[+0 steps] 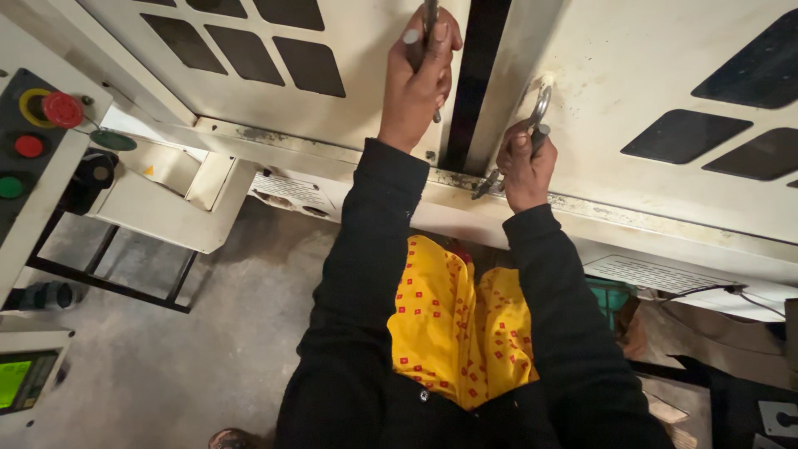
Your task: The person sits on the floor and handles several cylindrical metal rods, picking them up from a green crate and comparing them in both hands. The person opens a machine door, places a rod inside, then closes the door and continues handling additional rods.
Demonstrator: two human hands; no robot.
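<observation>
We see both hands up on the two cream doors of a machine enclosure. The left hand [420, 79], at about twelve o'clock in the view, is closed in a fist around the left door handle [431, 17], a slim metal bar that runs up out of the frame; the thumb lies along it. The right hand [525, 166], near one o'clock, is curled tight around the lower end of the right door handle [540, 104], a curved metal loop fixed to the right door [632, 75]. Between the hands runs a dark vertical gap [475, 75] that parts the right door from the left door [366, 50]. Both doors carry dark window panels [686, 133].

Both arms wear black sleeves [374, 249], and a yellow cloth with small red marks [453, 324] hangs between them at six o'clock. Below the doors a cream ledge [598, 212] crosses the frame, smudged with grime near the right hand.

At nine o'clock we see a control panel [25, 166] with a red mushroom button [62, 109] in a yellow ring, a smaller red button [28, 146] and a green button [10, 186]. At seven o'clock sits a small green screen [12, 381]. The grey floor [191, 366] lies beneath, and a green crate [613, 295] shows at four o'clock under the ledge.
</observation>
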